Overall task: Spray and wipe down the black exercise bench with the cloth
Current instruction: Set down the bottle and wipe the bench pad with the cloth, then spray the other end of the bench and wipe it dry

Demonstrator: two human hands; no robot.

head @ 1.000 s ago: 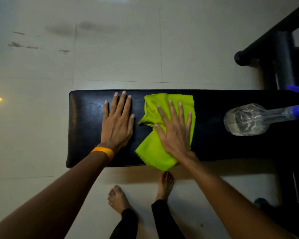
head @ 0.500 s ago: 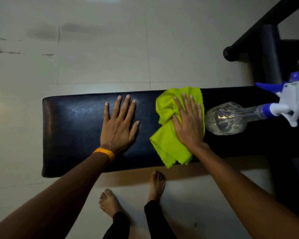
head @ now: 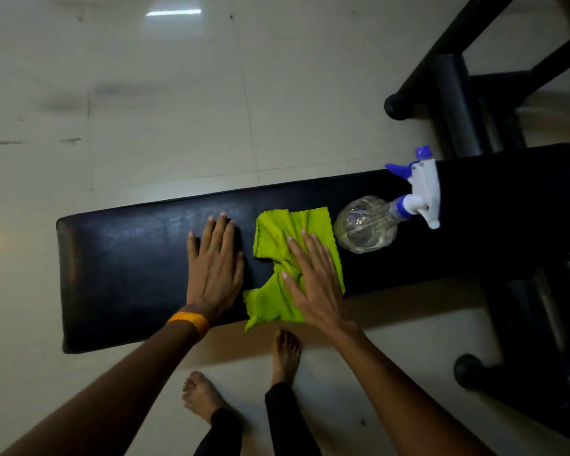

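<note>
bench right end: cut by edge | cloth part: under right hand

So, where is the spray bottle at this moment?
In the head view the spray bottle lies on its side on the black bench, just right of the green cloth that the right hand presses.

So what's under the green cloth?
The black bench is under the green cloth, and the right hand presses flat on top. The cloth covers that patch, so any spray or dirt there cannot be seen.
</note>
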